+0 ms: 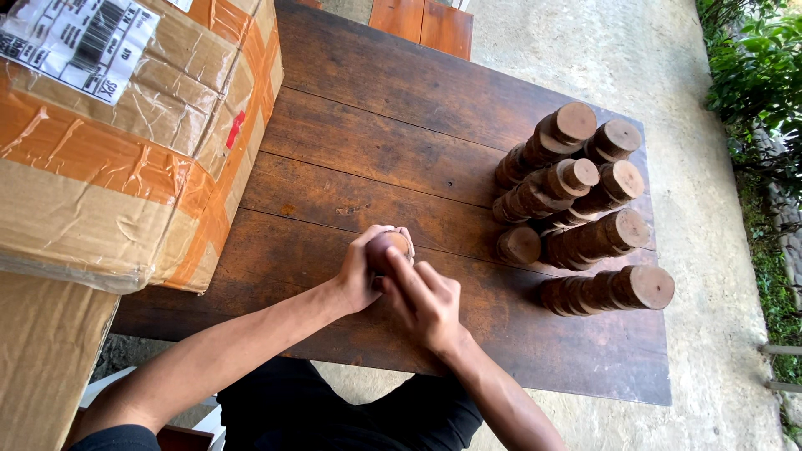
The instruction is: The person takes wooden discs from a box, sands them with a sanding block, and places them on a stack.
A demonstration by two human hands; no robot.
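Observation:
My left hand (359, 271) grips a round brown wooden disc (386, 248) just above the dark wooden table (376, 142). My right hand (426, 302) lies against the disc from the near side, with fingers reaching over its top. Much of the disc is hidden by both hands. To the right stand several tall stacks of similar wooden discs (585, 209), about a hand's width away from my hands.
A large cardboard box (125, 134) wrapped in orange and clear tape sits on the table's left end. A single short disc stack (518, 245) stands nearest my hands. Concrete ground (718, 267) lies beyond the table, with green plants (760, 75) at far right.

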